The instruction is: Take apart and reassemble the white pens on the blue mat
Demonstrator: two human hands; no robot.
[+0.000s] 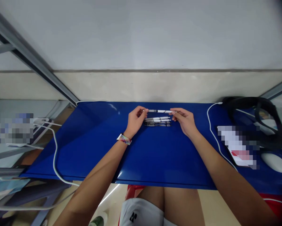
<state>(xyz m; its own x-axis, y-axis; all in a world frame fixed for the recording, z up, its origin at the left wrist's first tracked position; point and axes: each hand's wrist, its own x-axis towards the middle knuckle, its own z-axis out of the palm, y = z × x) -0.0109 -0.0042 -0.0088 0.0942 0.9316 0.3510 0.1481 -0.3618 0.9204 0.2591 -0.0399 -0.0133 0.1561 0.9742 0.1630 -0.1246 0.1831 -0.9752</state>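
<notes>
A white and grey pen [163, 111] is held level between my two hands, just beyond a small row of pens. My left hand [136, 119] pinches its left end; a colourful woven band circles that wrist. At the other end, the fingertips of my right hand [183, 119] close on the pen. Several pens [158, 120], some white and some dark, lie side by side on the blue table [155, 153], directly below the held one.
At the right are a phone-like object [237, 150], a white mouse [275, 162], a black padded strap [251, 103] and a white cable [210, 122]. Another white cable [55, 150] crosses the table's left side. A wall stands behind the table.
</notes>
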